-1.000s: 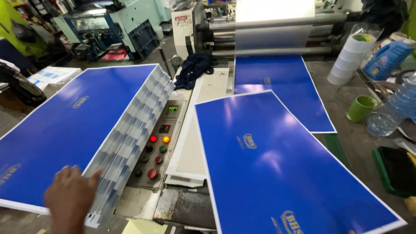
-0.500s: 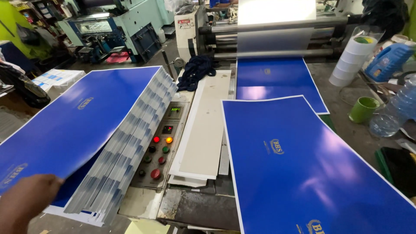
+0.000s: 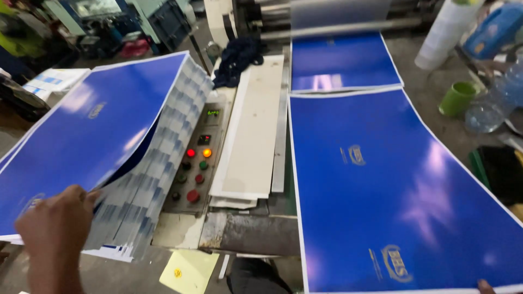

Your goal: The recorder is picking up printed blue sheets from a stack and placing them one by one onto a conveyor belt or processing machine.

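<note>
Just under the left hand's (image 3: 54, 234) fingers (image 3: 90, 196): top blue sheet's (image 3: 92, 130) lifted corner.

I log a control panel (image 3: 196, 166) with red, green and orange buttons. Also a green cup (image 3: 456, 98), a plastic bottle (image 3: 493, 103) and a dark cloth (image 3: 237, 59).

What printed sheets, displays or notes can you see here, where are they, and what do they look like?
Stacked sheets: left, glossy blue, left hand lifting the top one.
Large sheet: right, blue, gold emblems.
Control panel: centre, small displays, red, green and orange buttons.
Yellow note: bottom centre.
</note>
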